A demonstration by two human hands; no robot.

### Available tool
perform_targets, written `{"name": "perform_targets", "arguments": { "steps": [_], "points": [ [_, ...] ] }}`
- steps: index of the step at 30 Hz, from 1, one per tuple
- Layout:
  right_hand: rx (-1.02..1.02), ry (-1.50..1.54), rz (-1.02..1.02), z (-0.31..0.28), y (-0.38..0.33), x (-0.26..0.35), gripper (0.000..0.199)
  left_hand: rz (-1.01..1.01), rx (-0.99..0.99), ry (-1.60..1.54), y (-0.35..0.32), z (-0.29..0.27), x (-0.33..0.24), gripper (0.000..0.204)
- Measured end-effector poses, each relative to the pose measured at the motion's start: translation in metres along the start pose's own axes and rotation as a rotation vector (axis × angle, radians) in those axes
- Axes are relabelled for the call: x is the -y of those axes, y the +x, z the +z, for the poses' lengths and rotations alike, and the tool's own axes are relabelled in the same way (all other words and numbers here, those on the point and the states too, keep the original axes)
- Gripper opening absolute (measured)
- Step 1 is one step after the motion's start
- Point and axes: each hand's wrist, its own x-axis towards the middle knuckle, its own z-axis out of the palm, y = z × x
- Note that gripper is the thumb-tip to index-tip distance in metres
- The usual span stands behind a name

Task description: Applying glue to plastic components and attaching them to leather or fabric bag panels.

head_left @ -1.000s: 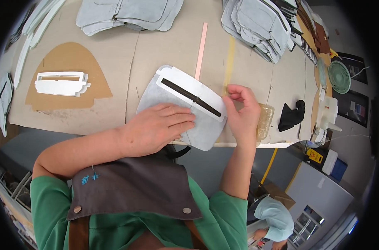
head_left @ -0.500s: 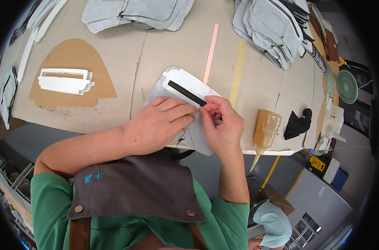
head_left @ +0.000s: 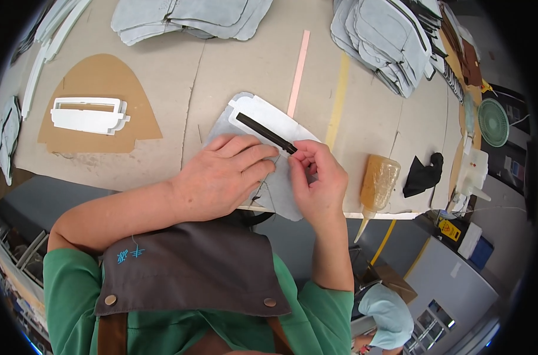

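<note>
Flat on the table in front of me lies a light grey fabric piece (head_left: 283, 204), with a white slotted frame (head_left: 252, 105) on its upper part. A narrow black strip (head_left: 260, 129) fills the frame's slot, running slantwise. My left hand (head_left: 221, 174) rests flat on the fabric just below the strip, its fingers stretched out. With thumb and forefinger my right hand (head_left: 321, 177) pinches the strip's right end; the other fingers curl in. Loose dark threads (head_left: 263, 190) trail over the fabric between my hands. The right fingertips partly hide the strip's end.
To the right, a bottle of amber glue (head_left: 379, 180) lies with its nozzle over the table edge, beside a black cloth scrap (head_left: 422, 177). White frames (head_left: 88, 118) sit on a brown card template (head_left: 97, 71) at left. Grey panels (head_left: 192, 18) are stacked at the back.
My right fingertips have shifted slightly at the strip's right end, and more of that end shows. My left hand stays pressed on the fabric almost unmoved.
</note>
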Motion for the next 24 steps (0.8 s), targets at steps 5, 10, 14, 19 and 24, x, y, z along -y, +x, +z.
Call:
{"name": "perform_targets", "arguments": {
  "steps": [5, 10, 14, 19, 24],
  "points": [
    [0.064, -0.001, 0.140, -0.024, 0.004, -0.003, 0.030, -0.091, -0.131, -0.277, -0.008, 0.001, 0.010, 0.039],
    [0.006, -0.304, -0.042, -0.043, 0.024, -0.013, 0.042, 0.043, -0.050, -0.128, -0.009, -0.002, 0.004, 0.041],
    [0.108, -0.211, 0.170, -0.046, 0.039, -0.005, 0.041, 0.069, -0.027, -0.087, -0.003, 0.004, 0.003, 0.046],
    [0.294, 0.047, 0.385, -0.060, 0.045, -0.008, 0.031, 0.069, -0.024, -0.057, 0.001, 0.000, 0.000, 0.045],
    [0.045, 0.354, 0.213, -0.070, 0.052, -0.010, 0.025, 0.126, -0.051, -0.127, -0.001, -0.004, 0.002, 0.042]
  ]
}}
